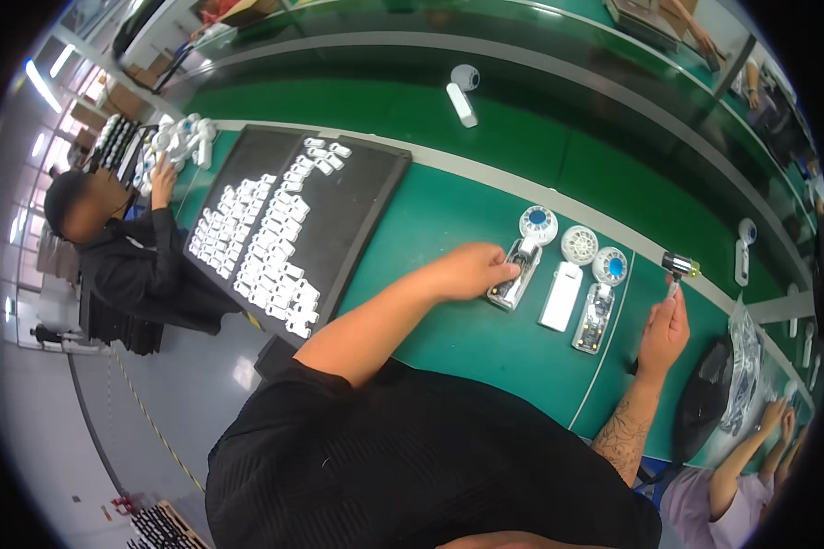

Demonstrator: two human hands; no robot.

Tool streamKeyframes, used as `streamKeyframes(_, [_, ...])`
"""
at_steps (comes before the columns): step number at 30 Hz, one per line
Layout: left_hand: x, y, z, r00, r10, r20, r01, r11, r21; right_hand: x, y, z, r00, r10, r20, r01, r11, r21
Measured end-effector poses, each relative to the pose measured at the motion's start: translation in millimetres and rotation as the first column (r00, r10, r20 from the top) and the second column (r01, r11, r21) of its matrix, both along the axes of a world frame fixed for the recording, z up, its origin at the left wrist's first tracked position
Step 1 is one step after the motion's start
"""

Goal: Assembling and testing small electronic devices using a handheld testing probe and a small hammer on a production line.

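My left hand closes its fingers and thumb on the handle of an opened handheld fan, which lies on the green table with its inner parts showing. In my right hand, raised at the right side of the table, is a small mallet with a dark and silver head and a yellowish end. Between my hands lie two more handheld fans. One is a white fan with its handle covered; the other, an opened fan with a blue hub, shows its circuit parts.
Left of my arm, a black foam tray holds many small white parts. A green conveyor belt beyond the table carries a white fan and another fan. A co-worker stands at the left; a plastic bag is at the right.
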State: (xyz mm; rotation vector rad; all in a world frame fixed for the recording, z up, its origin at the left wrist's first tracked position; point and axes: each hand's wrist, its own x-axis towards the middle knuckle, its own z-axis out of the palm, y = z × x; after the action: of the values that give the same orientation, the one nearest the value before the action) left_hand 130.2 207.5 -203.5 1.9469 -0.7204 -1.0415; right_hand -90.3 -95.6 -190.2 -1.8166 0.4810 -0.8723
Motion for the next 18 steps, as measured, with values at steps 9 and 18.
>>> streamKeyframes(9, [51.9, 111.9, 47.1, 0.713, -0.073, -0.698, -0.448, 0.718, -0.533, -7.4, -5.5, 1.1, 0.999, -0.046, -0.002, 0.046, 0.997, 0.062])
streamKeyframes(18, [143.2, 244.3, 82.2, 0.768, 0.613, -0.184, -0.64, 0.722, -0.264, -2.2, -5.0, 0.6, 0.999, -0.035, -0.04, 0.036, 0.999, 0.027])
